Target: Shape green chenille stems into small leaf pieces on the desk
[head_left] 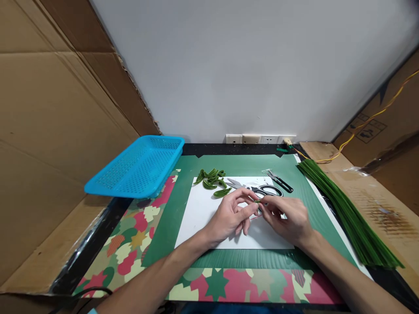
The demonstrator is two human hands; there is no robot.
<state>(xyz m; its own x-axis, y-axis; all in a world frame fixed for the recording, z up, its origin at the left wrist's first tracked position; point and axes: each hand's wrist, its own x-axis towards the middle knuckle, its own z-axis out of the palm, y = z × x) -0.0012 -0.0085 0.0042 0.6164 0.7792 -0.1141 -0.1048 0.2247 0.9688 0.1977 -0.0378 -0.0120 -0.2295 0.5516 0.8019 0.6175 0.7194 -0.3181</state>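
Note:
Over the white sheet (203, 222), my left hand (231, 213) and my right hand (288, 218) meet fingertip to fingertip. Both pinch a small piece of green pipe cleaner (257, 201), mostly hidden by the fingers. Just behind the hands lie scissors (268, 190) with dark-and-grey handles, their blades pointing left. Small black snips (280, 181) rest to the right of them. Several leaf-shaped loops of bent green pipe cleaner (211, 179) are heaped at the sheet's back left corner.
A long bundle of green pipe cleaners (347, 213) lies along the right side. The blue perforated basket (137, 168) stands at the back left. Beneath the sheet is a green mat (170, 222). Cardboard walls (49, 109) flank the table, and a yellow cable (347, 141) runs from the wall sockets (252, 139).

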